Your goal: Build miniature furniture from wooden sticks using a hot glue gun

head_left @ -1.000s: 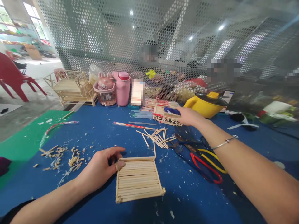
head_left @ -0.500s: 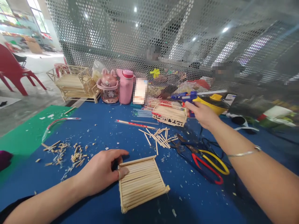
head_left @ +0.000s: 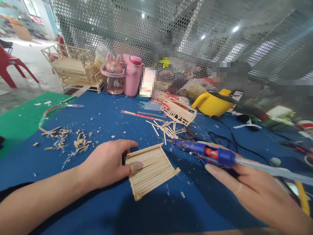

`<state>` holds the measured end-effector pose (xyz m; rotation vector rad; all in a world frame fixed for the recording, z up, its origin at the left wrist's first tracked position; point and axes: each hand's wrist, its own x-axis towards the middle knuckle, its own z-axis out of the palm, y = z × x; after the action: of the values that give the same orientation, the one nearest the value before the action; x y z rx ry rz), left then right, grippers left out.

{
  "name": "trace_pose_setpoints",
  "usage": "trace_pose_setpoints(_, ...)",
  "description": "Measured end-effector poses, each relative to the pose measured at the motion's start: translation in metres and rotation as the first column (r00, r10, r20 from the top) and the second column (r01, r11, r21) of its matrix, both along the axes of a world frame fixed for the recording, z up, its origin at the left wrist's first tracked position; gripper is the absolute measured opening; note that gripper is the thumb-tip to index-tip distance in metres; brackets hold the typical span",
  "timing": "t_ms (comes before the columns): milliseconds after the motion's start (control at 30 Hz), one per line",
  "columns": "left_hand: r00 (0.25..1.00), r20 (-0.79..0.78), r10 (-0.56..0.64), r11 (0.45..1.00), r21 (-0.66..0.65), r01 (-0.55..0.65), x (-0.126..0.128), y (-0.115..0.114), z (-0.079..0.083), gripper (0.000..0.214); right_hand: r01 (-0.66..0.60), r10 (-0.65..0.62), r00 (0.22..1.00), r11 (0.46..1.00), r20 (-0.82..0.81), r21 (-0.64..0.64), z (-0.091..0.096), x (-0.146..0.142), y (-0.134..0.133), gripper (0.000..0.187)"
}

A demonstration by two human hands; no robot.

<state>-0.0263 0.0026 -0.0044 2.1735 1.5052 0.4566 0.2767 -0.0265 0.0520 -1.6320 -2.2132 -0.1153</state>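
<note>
Panel of sticks lies flat on the blue table, right in front of you. Your left hand clasps its left edge, thumb pressed on top, fingers bent at the far corner. Your right hand is closed around the glue gun, held above the table with its nozzle pointing left, near the panel's right corner but apart from it. Loose sticks lie just beyond, with a yellow pot farther back.

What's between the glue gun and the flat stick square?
In the head view, only bare blue table separates the glue gun in the right hand from the stick square.
</note>
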Motion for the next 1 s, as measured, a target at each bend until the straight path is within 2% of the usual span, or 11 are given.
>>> trace_pose_setpoints(167,1.000,-0.007,-0.002,0.999,0.046,0.002,0.002,-0.002,0.002,0.041,-0.062,0.063,0.998,0.997,0.018,-0.035,-0.015,-0.007,0.000,0.036)
trace_pose_setpoints(433,0.999,-0.024,-0.040,0.996,0.075,0.042,-0.001,0.000,0.000,0.025,-0.074,0.077,0.994,0.996,0.074,-0.039,-0.015,-0.015,0.003,0.037)
trace_pose_setpoints(800,0.999,0.004,-0.042,0.994,0.100,0.041,-0.001,0.001,-0.006,0.029,-0.098,0.097,0.989,0.995,0.109,0.001,-0.018,-0.011,0.005,0.039)
trace_pose_setpoints(1000,1.000,0.019,-0.005,0.995,0.103,0.003,0.000,0.002,-0.006,0.031,-0.096,0.094,0.989,0.995,0.117,0.014,-0.019,-0.013,0.007,0.039)
